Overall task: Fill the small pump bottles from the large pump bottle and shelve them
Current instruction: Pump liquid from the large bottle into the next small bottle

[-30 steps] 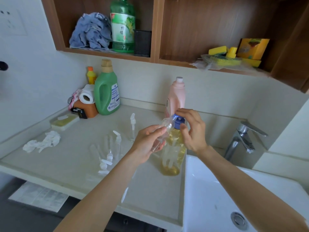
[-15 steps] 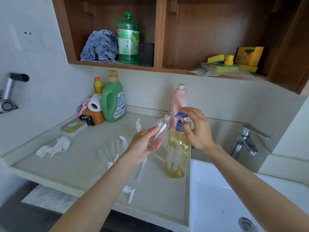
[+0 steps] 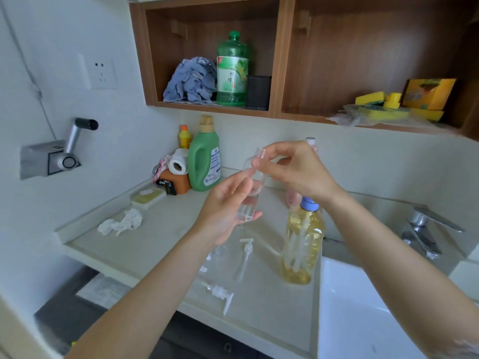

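My left hand [image 3: 228, 208] holds a small clear bottle [image 3: 250, 203] upright above the counter, fingers around its lower body. My right hand [image 3: 293, 168] pinches the bottle's open neck at the top. The large pump bottle [image 3: 303, 244] of yellow liquid with a blue collar stands on the counter by the sink, under my right wrist. Loose white pump heads lie on the counter: one [image 3: 245, 252] near the middle, another [image 3: 221, 296] by the front edge. More small clear bottles [image 3: 216, 257] lie there, hard to make out.
A wooden wall shelf [image 3: 215, 107] carries a blue cloth, a green bottle [image 3: 232, 71] and a black holder; its right bay has yellow sponges [image 3: 375, 99]. A green detergent jug [image 3: 204, 161], paper roll, soap dish and crumpled tissue [image 3: 121, 222] occupy the counter's left. Sink [image 3: 363, 307] and tap [image 3: 425, 229] lie right.
My right hand left the large bottle's pump and rose to pinch the small bottle's neck. My left hand lifted the small bottle higher and more upright. The camera tilted up.
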